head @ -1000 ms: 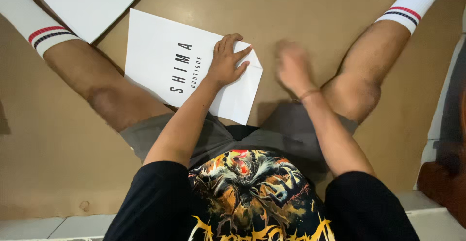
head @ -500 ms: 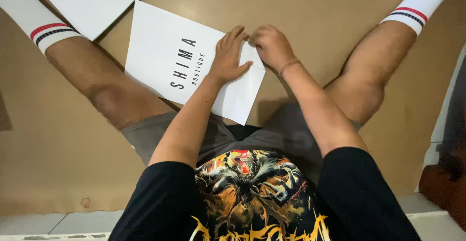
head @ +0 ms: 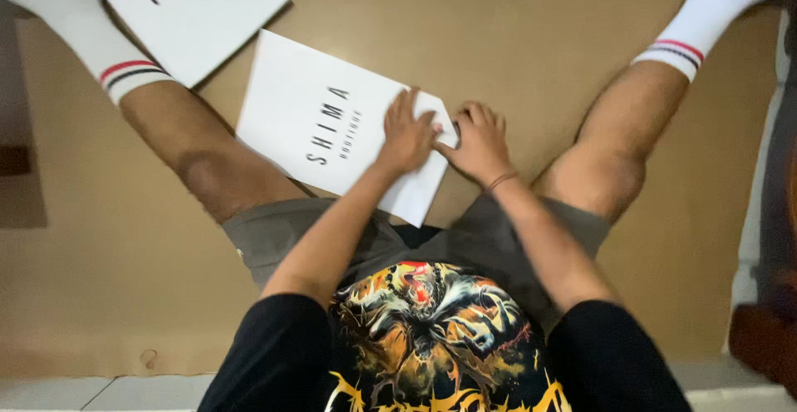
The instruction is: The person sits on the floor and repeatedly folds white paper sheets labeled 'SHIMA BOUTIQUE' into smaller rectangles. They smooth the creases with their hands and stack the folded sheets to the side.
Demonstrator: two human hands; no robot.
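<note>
tan floor (head: pixel 515 39) | white flat package (head: pixel 332 121) | both hands flat on it: left hand (head: pixel 407 136), right hand (head: pixel 477 142)

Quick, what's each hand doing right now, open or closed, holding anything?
Left hand: open, pressed flat on the white rectangular printed paper sheet.
Right hand: fingers curled at that sheet's edge; whether it holds it cannot be told.

I'm sitting on the floor (head: pixel 515 39) here, legs spread, bare knees out and white striped socks (head: pixel 91 43) on, so this looks like a room at home rather than a shop counter or office. The floor is a plain tan sheet, with pale tiles (head: pixel 100 391) at its near edge. Flat white printed paper bags (head: pixel 320 126) lie right on it between my legs, one more at the far left corner.
</note>
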